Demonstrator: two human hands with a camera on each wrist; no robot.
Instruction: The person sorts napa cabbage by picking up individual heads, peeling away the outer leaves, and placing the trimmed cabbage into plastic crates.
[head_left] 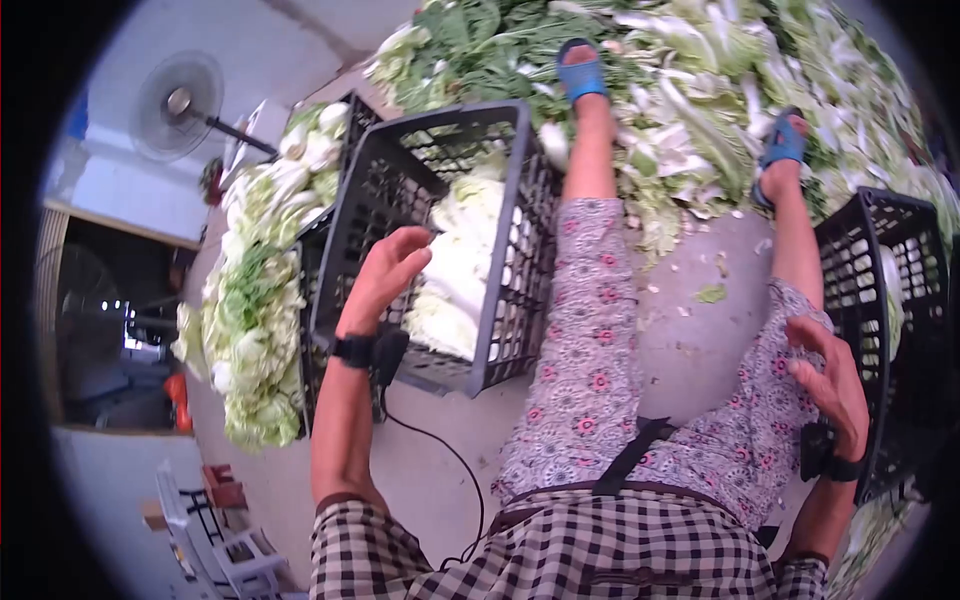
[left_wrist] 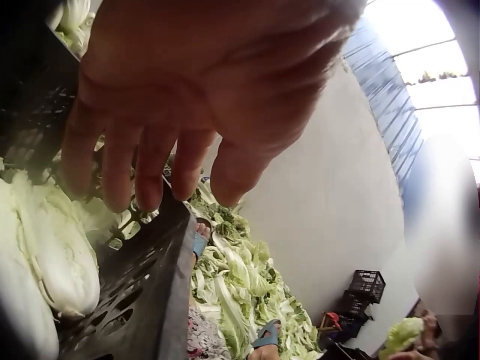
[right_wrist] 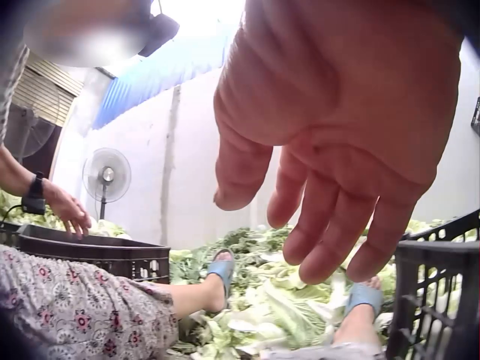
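My left hand [head_left: 385, 275] hovers over the near-left part of a black crate [head_left: 480, 330], its fingers relaxed and holding nothing. Inside that crate lie pale cabbages [head_left: 465, 265]; in the left wrist view a cabbage [left_wrist: 64, 251] shows below the spread fingers of my left hand [left_wrist: 180, 97]. On the other side, my right hand [head_left: 832, 385] is beside my right knee, near a second black crate [head_left: 880, 215], empty-handed with loosely bent fingers. The right wrist view shows my right hand [right_wrist: 337, 127] hanging above the floor leaves, left of a crate [right_wrist: 435, 255].
Cabbage leaves [head_left: 690, 110] cover the floor around my sandalled feet. Stacked cabbages [head_left: 255, 340] stand left of the first crate. A fan [head_left: 178, 103] is at the back left, and a black cable [head_left: 460, 460] runs from my left wrist.
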